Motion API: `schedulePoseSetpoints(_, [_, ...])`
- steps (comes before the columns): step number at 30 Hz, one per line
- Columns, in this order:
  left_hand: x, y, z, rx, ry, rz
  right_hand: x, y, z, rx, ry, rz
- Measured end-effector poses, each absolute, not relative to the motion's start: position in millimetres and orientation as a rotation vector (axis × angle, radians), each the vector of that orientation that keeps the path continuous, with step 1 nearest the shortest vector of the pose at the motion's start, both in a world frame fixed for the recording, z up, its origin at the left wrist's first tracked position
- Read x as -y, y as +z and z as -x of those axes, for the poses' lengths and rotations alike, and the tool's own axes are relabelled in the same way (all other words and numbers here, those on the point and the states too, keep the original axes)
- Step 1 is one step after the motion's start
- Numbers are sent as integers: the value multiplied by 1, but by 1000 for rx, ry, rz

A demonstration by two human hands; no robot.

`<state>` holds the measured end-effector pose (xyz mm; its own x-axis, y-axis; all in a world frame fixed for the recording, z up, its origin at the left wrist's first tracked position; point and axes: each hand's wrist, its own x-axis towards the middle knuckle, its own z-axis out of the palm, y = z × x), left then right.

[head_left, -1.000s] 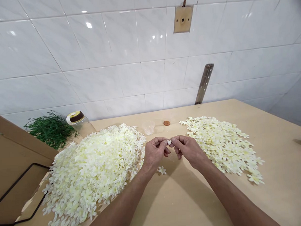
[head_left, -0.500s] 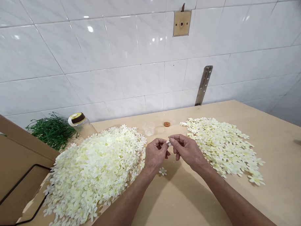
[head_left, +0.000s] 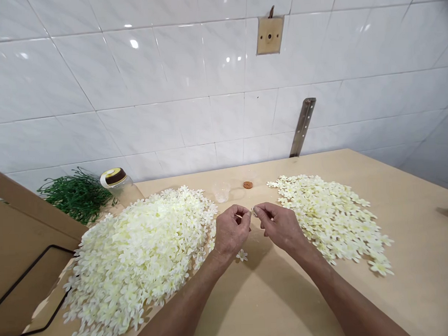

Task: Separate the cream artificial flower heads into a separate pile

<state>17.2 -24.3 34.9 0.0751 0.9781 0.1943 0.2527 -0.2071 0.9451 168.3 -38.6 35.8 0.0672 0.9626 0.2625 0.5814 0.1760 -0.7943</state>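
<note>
My left hand (head_left: 231,229) and my right hand (head_left: 279,224) face each other over the table, fingertips a small gap apart. Both are closed in a pinch. A tiny pale piece shows at the right fingertips, too small to name; whatever the left fingers hold is hidden. Beside my left wrist lies a single white artificial flower (head_left: 242,255). A large heap of cream-white artificial flowers (head_left: 146,244) spreads to the left of my left hand. To the right of my right hand lies a flatter spread of similar flowers (head_left: 332,218).
Beyond my hands stand a small clear plastic cup (head_left: 222,192) and a round brown disc (head_left: 248,185). A bottle with a brown and yellow lid (head_left: 116,177) leans near green artificial foliage (head_left: 76,195). A cardboard box (head_left: 32,253) is at left; a metal bracket (head_left: 303,127) rises by the tiled wall.
My fingertips have drawn slightly apart, where they met around a small white piece before. The flower heaps have not visibly changed.
</note>
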Motion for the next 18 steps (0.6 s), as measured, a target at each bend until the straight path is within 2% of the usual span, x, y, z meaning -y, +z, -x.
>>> schedulePoseSetpoints(4, [24,34,-17,-1287,1158,-1580,40,39,-168,1667,559,1551])
schedulePoseSetpoints(10, [22,33,-17,-1214,1077,-1470,41,45,-169,1527,865,1514])
schedulePoseSetpoints(18, [20,45,-12,-903,1013,-1093,36,43,-174,1265,1289,1229])
